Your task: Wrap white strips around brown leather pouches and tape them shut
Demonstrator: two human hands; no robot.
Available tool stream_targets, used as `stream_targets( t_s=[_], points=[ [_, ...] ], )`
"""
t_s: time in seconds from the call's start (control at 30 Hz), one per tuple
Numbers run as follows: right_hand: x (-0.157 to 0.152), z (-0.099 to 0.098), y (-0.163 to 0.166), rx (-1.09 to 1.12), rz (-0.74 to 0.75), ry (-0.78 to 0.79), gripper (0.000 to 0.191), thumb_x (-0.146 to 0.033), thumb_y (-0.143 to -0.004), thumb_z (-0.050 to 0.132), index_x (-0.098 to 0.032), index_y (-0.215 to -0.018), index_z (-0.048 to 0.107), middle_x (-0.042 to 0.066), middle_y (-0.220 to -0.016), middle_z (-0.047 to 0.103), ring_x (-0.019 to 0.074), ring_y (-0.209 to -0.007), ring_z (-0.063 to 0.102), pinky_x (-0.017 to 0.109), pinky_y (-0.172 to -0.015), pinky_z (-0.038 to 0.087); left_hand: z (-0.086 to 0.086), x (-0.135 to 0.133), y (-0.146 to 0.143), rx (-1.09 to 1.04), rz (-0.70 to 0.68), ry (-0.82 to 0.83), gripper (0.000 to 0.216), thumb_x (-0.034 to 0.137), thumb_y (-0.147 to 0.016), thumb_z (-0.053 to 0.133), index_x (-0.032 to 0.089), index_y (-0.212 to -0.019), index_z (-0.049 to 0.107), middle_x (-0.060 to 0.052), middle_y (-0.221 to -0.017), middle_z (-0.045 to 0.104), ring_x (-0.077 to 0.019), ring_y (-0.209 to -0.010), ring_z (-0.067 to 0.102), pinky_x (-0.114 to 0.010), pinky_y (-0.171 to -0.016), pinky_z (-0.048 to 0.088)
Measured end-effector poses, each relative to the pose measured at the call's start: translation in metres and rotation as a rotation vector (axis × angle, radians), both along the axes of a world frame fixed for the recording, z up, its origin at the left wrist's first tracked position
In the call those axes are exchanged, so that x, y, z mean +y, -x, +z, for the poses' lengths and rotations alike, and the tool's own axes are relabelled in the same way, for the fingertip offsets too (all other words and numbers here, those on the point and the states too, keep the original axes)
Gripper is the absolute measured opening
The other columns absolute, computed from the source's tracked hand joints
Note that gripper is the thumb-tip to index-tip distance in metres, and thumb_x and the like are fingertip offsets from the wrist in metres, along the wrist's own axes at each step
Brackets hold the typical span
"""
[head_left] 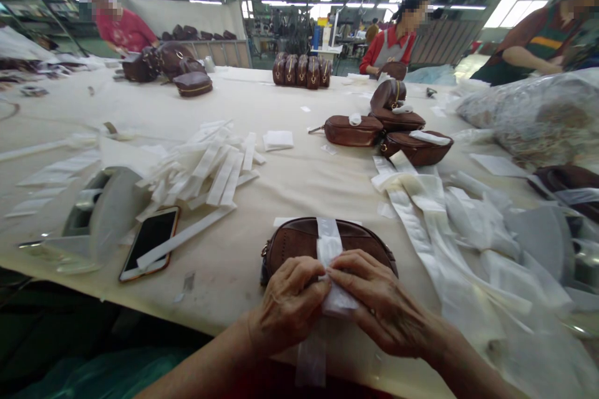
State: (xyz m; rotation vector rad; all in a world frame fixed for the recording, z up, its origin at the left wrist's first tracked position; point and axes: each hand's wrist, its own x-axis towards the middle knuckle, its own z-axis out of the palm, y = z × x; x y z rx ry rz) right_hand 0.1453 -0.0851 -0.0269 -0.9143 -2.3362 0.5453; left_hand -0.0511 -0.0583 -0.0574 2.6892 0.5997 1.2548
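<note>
A brown leather bag [299, 241] lies on the table in front of me, with a white paper strip [329, 242] running across its middle. My left hand [292, 299] is closed at the near side of the bag, its thumb and fingers pinching the strip. From the other side my right hand [381, 299] presses its fingers together on the same strip, close to the left fingertips. The strip's loose end hangs over the table's front edge. My hands hide the near part of the bag.
Loose white strips [219, 168] and a phone [150, 243] lie to the left, beside a tape dispenser [100, 218]. More strips [425, 212] spread on the right, below several brown bags [353, 131]. A plastic-wrapped bundle [538, 112] sits far right. Co-workers [393, 43] stand across the table.
</note>
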Motion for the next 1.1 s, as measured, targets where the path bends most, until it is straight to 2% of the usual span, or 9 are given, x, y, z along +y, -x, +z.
stream_targets(
  t_s=[0.13, 0.27, 0.37, 0.43, 0.53, 0.63, 0.73, 0.93, 1.1],
  points=[
    [-0.003, 0.011, -0.009, 0.079, 0.077, 0.216, 0.04, -0.017, -0.085, 0.034, -0.015, -0.122, 0.049, 0.013, -0.118, 0.052, 0.0205, -0.113, 0.046, 0.04, -0.098, 0.04, -0.004, 0.003, 0.002, 0.027, -0.087, -0.015, 0.016, 0.008, -0.081, 0.045, 0.013, -0.093, 0.056, -0.007, -0.091, 0.06, -0.018, -0.088, 0.052, -0.032, -0.077, 0.045],
    [0.0, 0.003, -0.014, 0.21, -0.02, 0.352, 0.028, -0.022, -0.091, 0.037, -0.019, -0.104, 0.062, 0.009, -0.105, 0.062, 0.0161, -0.108, 0.053, 0.034, -0.095, 0.043, -0.008, 0.006, 0.005, 0.062, -0.106, -0.031, 0.021, 0.006, -0.079, 0.047, 0.015, -0.096, 0.056, -0.007, -0.095, 0.059, -0.0176, -0.091, 0.051, -0.032, -0.077, 0.043],
    [0.0, -0.009, -0.011, 0.226, -0.077, 0.301, 0.018, -0.028, -0.083, 0.057, -0.018, -0.096, 0.064, 0.008, -0.101, 0.064, 0.0168, -0.103, 0.056, 0.031, -0.09, 0.047, -0.004, 0.006, 0.008, 0.093, -0.142, -0.009, 0.023, 0.008, -0.077, 0.049, 0.016, -0.098, 0.056, -0.008, -0.097, 0.058, -0.0185, -0.093, 0.051, -0.032, -0.078, 0.043],
    [-0.001, -0.015, -0.01, 0.219, -0.067, 0.233, 0.024, -0.029, -0.077, 0.065, -0.018, -0.099, 0.062, 0.009, -0.102, 0.063, 0.018, -0.103, 0.055, 0.032, -0.09, 0.048, 0.004, 0.005, 0.01, 0.117, -0.196, 0.058, 0.024, 0.011, -0.076, 0.048, 0.015, -0.098, 0.057, -0.009, -0.098, 0.058, -0.0194, -0.094, 0.051, -0.033, -0.079, 0.043],
    [-0.001, -0.019, -0.01, 0.192, -0.048, 0.148, 0.028, -0.028, -0.076, 0.066, -0.018, -0.101, 0.06, 0.009, -0.102, 0.063, 0.0187, -0.104, 0.055, 0.034, -0.089, 0.048, 0.017, 0.004, 0.011, 0.143, -0.25, 0.244, 0.022, 0.025, -0.078, 0.048, 0.016, -0.095, 0.058, -0.009, -0.099, 0.058, -0.0202, -0.095, 0.051, -0.036, -0.082, 0.043],
    [0.0, -0.021, -0.01, 0.177, -0.043, 0.072, 0.029, -0.026, -0.076, 0.066, -0.018, -0.102, 0.058, 0.009, -0.102, 0.063, 0.0187, -0.103, 0.055, 0.033, -0.088, 0.05, 0.02, 0.004, 0.007, 0.13, -0.172, 0.312, 0.025, 0.042, -0.08, 0.053, 0.018, -0.085, 0.059, -0.006, -0.094, 0.059, -0.0187, -0.089, 0.053, -0.035, -0.078, 0.043],
    [0.0, -0.025, -0.009, 0.175, -0.055, -0.014, 0.028, -0.024, -0.077, 0.064, -0.017, -0.103, 0.057, 0.01, -0.102, 0.063, 0.0191, -0.104, 0.056, 0.033, -0.087, 0.05, 0.013, 0.003, 0.003, 0.148, -0.073, 0.196, 0.02, 0.036, -0.08, 0.058, 0.017, -0.084, 0.057, -0.007, -0.097, 0.061, -0.0182, -0.09, 0.053, -0.033, -0.077, 0.043],
    [-0.008, -0.027, -0.007, 0.024, -0.054, -0.156, 0.026, -0.019, -0.083, 0.055, -0.016, -0.109, 0.054, 0.012, -0.107, 0.062, 0.0199, -0.109, 0.053, 0.036, -0.092, 0.048, 0.0, 0.004, 0.012, 0.408, -0.141, -0.205, 0.033, 0.019, -0.084, 0.052, 0.01, -0.116, 0.05, -0.01, -0.115, 0.059, -0.0215, -0.104, 0.049, -0.036, -0.084, 0.042],
    [-0.01, -0.023, -0.011, -0.199, -0.041, -0.285, 0.027, -0.011, -0.087, 0.041, -0.011, -0.111, 0.054, 0.012, -0.112, 0.062, 0.0203, -0.111, 0.053, 0.037, -0.093, 0.049, 0.002, 0.009, 0.018, 0.394, -0.143, -0.303, 0.029, 0.013, -0.084, 0.051, 0.01, -0.112, 0.054, -0.01, -0.114, 0.06, -0.0216, -0.103, 0.052, -0.035, -0.082, 0.045]
  ],
)
